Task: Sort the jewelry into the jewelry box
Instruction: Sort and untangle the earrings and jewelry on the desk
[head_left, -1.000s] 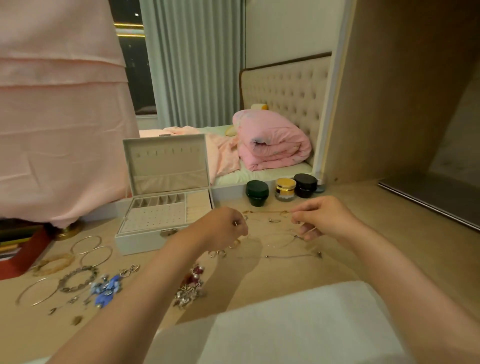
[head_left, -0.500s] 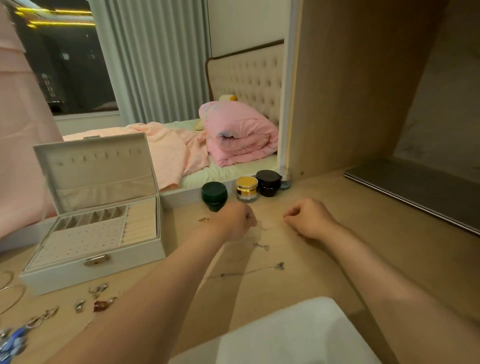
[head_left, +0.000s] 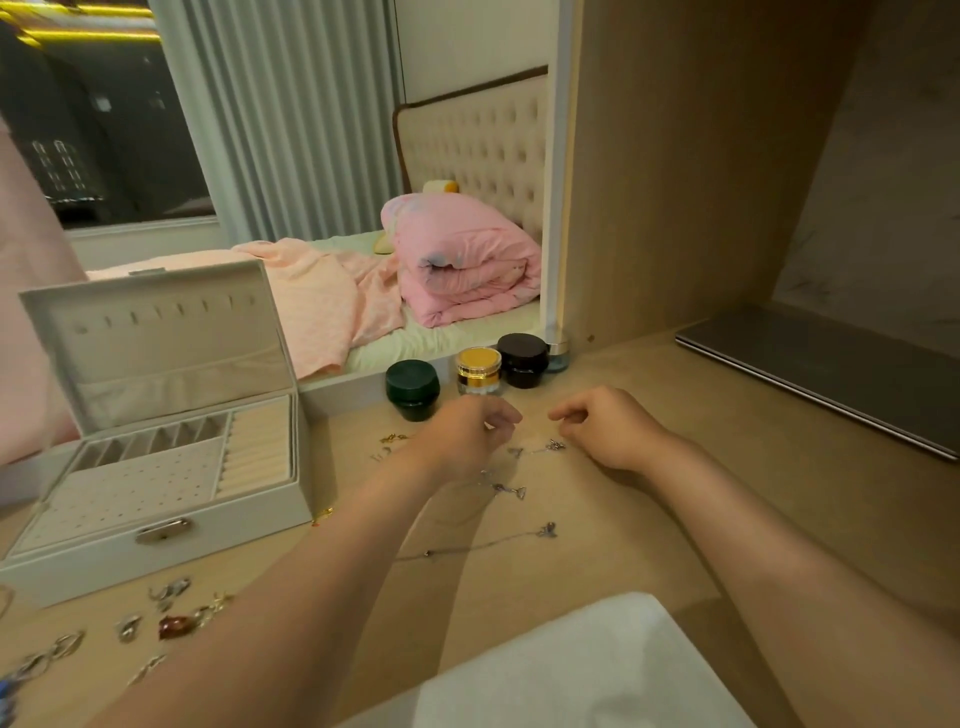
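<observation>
Indoors, at a pale wood desk (head_left: 649, 519), a person stretches both bare arms forward over scattered jewelry. The left hand (head_left: 467, 431) and right hand (head_left: 608, 431) sit low and near each other, knuckles up, the fingers of both curled inward. A fine chain (head_left: 555, 445) with two small silver charms lies between them, one charm just beside the right hand's fingertips (whether either hand actually pinches it cannot be told; the links are too thin to follow).

Two silver necklaces lie nearer the person: a short one (head_left: 511, 491) just beside the left wrist, and a long one (head_left: 545, 530) whose chain trails left under the left forearm. A gold piece (head_left: 392, 439) rests on the far side of that forearm.

The box (head_left: 208, 540) stands at the desk's left, well apart from the hands, its lid tilted back. Inside are a back row of small slots, a perforated panel in front of them and ring rolls along the right. Loose earrings (head_left: 171, 592) and a reddish piece (head_left: 176, 626) lie in front of its clasp.

Beyond the hands stand a green jar (head_left: 413, 389), a gold-lidded jar (head_left: 478, 364) and a black jar (head_left: 522, 358). A closed laptop (head_left: 831, 364) lies at far right.
</observation>
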